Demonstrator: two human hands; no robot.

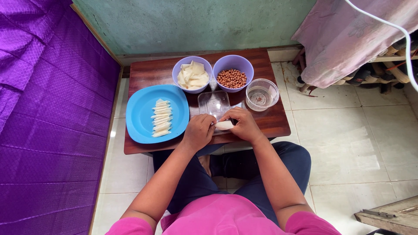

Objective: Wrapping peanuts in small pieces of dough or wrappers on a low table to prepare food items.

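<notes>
I see my left hand [198, 132] and right hand [244, 125] both pinched shut on a small white folded dough wrapper [224, 125], held over the near edge of the low brown wooden table [274, 124]. My fingertips hide its ends. A clear plastic tray [213, 103] sits at twelve o'clock, partly covered by my knuckles.

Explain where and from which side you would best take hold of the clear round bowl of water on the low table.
Probably grip the clear round bowl by its rim, from above on its right side. It stands upright and open with liquid inside, so a level two-sided hold suits it. The purple peanut bowl and clear tray crowd its left; both hands hold a pale wrapper.
</notes>
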